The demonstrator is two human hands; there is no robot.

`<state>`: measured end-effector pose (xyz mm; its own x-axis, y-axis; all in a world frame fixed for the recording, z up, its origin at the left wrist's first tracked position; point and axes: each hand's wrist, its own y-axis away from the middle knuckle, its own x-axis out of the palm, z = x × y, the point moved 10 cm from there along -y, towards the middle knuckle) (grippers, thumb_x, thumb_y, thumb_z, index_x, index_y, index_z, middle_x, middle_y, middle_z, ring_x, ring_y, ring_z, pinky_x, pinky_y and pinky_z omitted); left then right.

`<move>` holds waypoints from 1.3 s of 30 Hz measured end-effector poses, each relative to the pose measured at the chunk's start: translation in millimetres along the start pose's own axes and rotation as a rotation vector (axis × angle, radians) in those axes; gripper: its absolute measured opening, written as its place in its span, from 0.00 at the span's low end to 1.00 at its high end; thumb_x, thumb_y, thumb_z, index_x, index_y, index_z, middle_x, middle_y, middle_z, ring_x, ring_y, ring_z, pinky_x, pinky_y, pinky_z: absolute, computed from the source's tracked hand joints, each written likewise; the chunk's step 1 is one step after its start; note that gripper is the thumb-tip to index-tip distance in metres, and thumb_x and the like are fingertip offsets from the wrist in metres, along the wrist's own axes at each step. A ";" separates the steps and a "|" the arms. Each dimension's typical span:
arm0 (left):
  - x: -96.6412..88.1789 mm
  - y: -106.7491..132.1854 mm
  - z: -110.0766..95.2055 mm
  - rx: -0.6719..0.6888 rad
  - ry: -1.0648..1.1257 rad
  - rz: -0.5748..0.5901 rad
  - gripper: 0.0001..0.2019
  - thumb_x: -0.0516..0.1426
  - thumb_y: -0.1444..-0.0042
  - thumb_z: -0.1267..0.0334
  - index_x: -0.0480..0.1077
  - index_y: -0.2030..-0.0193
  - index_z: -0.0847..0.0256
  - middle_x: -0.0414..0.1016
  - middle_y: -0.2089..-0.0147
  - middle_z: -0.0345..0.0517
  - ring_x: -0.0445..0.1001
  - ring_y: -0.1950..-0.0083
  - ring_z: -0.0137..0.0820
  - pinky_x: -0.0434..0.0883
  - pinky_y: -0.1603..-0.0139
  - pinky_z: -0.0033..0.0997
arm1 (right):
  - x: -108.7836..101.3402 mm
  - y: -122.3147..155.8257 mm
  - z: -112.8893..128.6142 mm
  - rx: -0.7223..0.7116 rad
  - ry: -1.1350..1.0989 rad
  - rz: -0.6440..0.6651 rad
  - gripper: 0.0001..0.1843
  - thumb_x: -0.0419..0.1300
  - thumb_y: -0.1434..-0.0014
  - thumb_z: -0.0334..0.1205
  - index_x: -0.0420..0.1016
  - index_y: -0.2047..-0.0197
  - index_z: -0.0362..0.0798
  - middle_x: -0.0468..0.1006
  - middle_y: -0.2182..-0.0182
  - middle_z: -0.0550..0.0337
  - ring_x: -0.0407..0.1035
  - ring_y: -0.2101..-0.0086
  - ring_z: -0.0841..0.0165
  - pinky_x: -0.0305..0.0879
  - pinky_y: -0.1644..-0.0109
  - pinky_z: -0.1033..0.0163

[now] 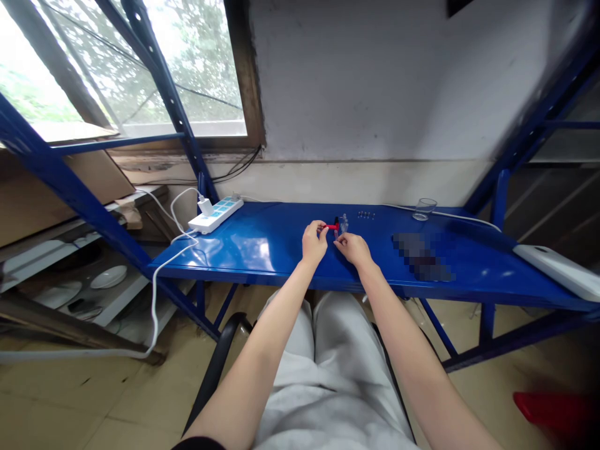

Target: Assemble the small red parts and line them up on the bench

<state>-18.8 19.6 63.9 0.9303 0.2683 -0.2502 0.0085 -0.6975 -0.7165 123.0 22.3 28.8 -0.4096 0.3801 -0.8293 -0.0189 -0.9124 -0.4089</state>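
My left hand [315, 242] is closed, its thumb and fingers pinching a small red T-shaped tool [332, 227] with a dark part at its far end. Just to the right, my right hand [355, 249] is closed in a pinch around a small clear piece [336, 235], too small to name, below the red tool's head. Behind the right hand stands a cluster of small clear plastic pieces [344, 221]. Several tiny metallic pieces [366, 215], perhaps screws, lie in rows beyond it on the blue table [225, 256].
A white power strip [216, 214] with a plugged-in charger lies on the left, its cord hanging over the edge. A clear glass [424, 210] stands at the back right, near a blurred-out dark item [422, 256]. A white flat object [557, 270] lies at the right end.
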 end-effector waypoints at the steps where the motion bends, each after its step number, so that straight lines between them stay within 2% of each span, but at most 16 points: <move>1: 0.1 0.0 0.5 -0.003 0.007 0.000 0.04 0.50 0.44 0.67 0.65 0.63 0.61 0.69 0.65 0.45 0.68 0.64 0.28 0.66 0.58 0.29 | 0.1 0.0 0.1 0.000 0.005 0.000 0.08 0.56 0.47 0.41 0.73 0.70 0.48 0.74 0.74 0.58 0.66 0.74 0.70 0.53 0.72 0.67; 9: 10.8 2.1 1.1 0.006 0.013 0.086 0.03 0.51 0.46 0.67 0.64 0.64 0.60 0.70 0.65 0.44 0.69 0.64 0.28 0.66 0.58 0.29 | 2.2 -0.2 9.5 -0.065 0.051 0.001 0.07 0.55 0.47 0.40 0.72 0.70 0.48 0.74 0.75 0.58 0.66 0.75 0.70 0.52 0.72 0.67; 18: 4.3 0.6 6.9 -0.046 0.059 0.025 0.04 0.49 0.44 0.66 0.63 0.63 0.60 0.70 0.66 0.44 0.70 0.64 0.28 0.67 0.60 0.28 | -7.8 1.5 -0.2 0.041 0.034 -0.062 0.07 0.54 0.47 0.41 0.71 0.71 0.48 0.75 0.75 0.58 0.66 0.74 0.69 0.51 0.73 0.67; 28: 2.9 0.8 2.4 -0.020 0.068 0.013 0.05 0.49 0.44 0.66 0.62 0.60 0.59 0.69 0.64 0.45 0.70 0.64 0.27 0.67 0.60 0.28 | -3.3 1.7 9.2 -0.024 0.102 -0.016 0.08 0.53 0.46 0.41 0.71 0.70 0.48 0.75 0.74 0.58 0.67 0.73 0.68 0.52 0.71 0.66; 39: 17.6 3.0 8.2 -0.075 0.091 0.125 0.13 0.54 0.48 0.66 0.58 0.55 0.58 0.72 0.66 0.42 0.71 0.67 0.27 0.67 0.62 0.28 | 0.1 2.9 20.7 -0.073 0.170 0.030 0.08 0.52 0.46 0.39 0.69 0.71 0.47 0.75 0.74 0.56 0.67 0.74 0.68 0.50 0.70 0.66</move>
<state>-5.4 27.6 51.9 0.9552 0.1178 -0.2715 -0.0847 -0.7701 -0.6322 104.0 16.5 35.4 -0.2486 0.3791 -0.8913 0.0595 -0.9125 -0.4047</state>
